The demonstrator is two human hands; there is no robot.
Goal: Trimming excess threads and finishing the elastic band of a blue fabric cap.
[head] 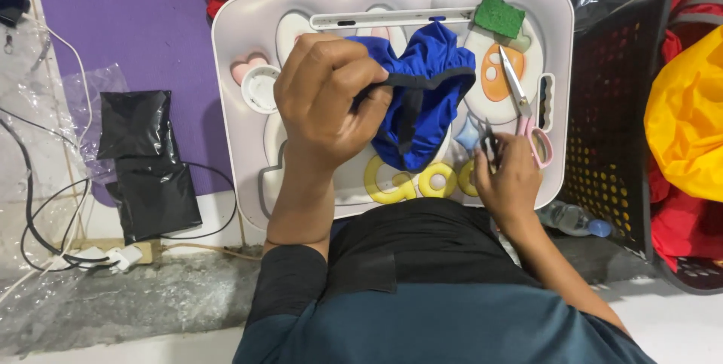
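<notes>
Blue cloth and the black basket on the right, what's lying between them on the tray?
Head view: pink-handled scissors lie between the blue cloth and the black basket, on the white tray.

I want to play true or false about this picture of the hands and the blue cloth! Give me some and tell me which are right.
1. The left hand pinches the black trim of a blue cloth. True.
2. The scissors have green handles. False: the handles are pink.
3. A green sponge lies at the tray's far edge. True.
4. The right hand holds the scissors. False: it pinches a small dark thing beside them.
5. The basket at the right is white. False: it is black.
</notes>
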